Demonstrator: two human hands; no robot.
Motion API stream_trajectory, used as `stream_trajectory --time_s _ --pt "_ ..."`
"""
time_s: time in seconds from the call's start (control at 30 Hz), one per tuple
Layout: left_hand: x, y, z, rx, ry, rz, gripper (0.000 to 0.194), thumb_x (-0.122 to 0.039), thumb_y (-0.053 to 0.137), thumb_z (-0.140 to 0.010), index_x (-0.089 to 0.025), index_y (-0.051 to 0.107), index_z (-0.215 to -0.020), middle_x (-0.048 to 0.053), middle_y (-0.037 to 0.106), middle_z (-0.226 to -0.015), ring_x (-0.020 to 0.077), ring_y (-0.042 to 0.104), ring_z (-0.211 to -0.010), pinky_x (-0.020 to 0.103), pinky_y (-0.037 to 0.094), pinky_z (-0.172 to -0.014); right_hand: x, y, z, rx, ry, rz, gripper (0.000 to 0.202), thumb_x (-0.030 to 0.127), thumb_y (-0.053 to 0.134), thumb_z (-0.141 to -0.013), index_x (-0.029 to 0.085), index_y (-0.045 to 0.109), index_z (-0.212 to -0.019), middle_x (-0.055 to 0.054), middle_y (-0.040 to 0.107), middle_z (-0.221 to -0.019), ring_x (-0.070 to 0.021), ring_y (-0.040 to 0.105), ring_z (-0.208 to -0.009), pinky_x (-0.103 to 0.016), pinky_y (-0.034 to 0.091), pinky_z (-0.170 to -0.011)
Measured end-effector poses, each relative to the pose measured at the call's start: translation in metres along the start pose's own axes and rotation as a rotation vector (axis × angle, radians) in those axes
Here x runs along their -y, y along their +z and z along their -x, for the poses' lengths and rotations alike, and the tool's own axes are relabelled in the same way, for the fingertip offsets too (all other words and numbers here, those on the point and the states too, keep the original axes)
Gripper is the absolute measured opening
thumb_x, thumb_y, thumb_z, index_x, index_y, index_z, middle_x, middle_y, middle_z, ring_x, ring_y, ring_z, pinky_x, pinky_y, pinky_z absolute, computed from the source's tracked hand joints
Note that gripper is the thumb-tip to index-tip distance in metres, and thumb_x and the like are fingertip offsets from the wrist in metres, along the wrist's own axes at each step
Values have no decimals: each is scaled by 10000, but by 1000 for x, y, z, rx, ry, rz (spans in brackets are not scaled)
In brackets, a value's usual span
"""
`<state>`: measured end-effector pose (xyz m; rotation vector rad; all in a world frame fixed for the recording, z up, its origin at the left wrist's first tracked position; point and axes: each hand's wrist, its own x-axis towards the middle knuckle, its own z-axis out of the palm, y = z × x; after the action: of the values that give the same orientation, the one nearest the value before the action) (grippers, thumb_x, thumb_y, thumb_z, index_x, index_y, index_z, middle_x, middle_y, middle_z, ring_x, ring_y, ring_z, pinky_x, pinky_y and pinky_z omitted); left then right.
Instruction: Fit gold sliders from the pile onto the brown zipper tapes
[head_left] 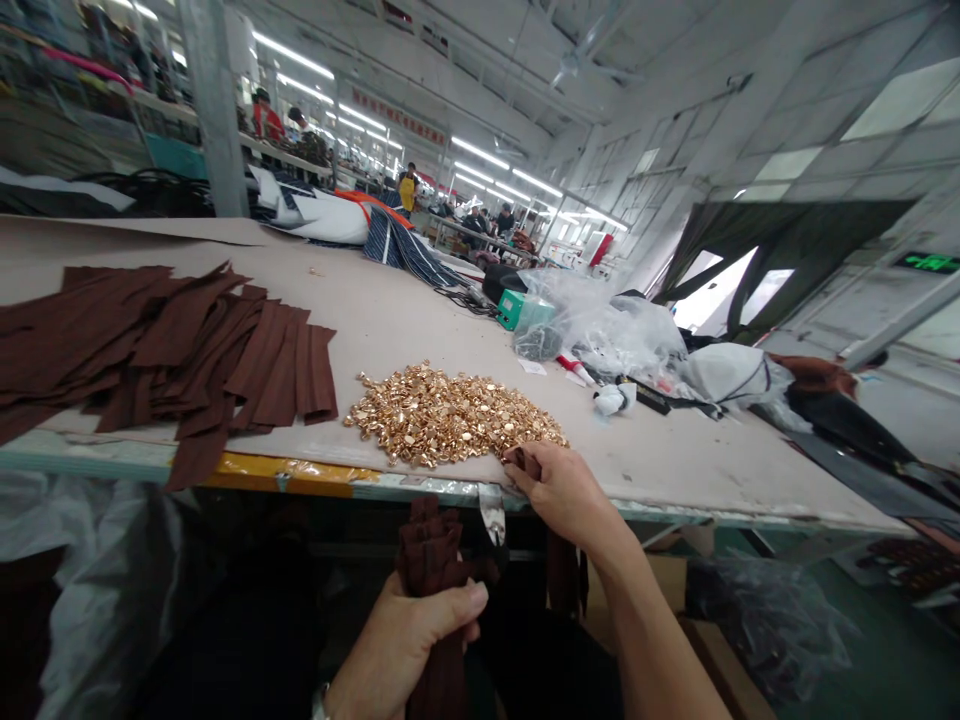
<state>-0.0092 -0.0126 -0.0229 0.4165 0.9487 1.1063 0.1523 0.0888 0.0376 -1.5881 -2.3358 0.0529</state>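
Apparently a garment workshop: long worktable (675,450), brown fabric strips (285,365), distant workers (407,190).

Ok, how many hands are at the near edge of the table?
2: the left hand, below the table edge, gripping a bundle of brown strips; the right hand, by the right end of the gold pile, pinching brown cloth.

No wording can be read for certain. Far beyond and above the left hand (420,630), a long banner (397,117) high in the hall carries a row of reddish characters, too small and blurred to make out. Well to the right of the right hand (559,490) and higher up, a dark sign (928,262) shows bright green pictogram-like marks; their exact shapes are unclear.
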Motion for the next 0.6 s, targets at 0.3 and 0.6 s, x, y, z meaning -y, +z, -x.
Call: stream_trajectory --time_s 0.3,0.6 --pt "1 1 -2 3 7 -33 147 -183 757 -592 -145 649 -685 -15 613 -558 118 505 -519 255 391 -555 4 -1 4 -32 -62 -92 221 196 594 -796 206 425 -654 46 483 -611 -123 422 -555 -240 287 -533" --pt "2 0 0 -40 53 31 187 -226 792 -624 -166 690 -769 -4 684 -682 115 561 -590 256 432 -617 19 -11 52 -27 86 -390 119 253 537 -864 181 575 -776 18 561 -648 -127 495 -573 -230 382 -538"
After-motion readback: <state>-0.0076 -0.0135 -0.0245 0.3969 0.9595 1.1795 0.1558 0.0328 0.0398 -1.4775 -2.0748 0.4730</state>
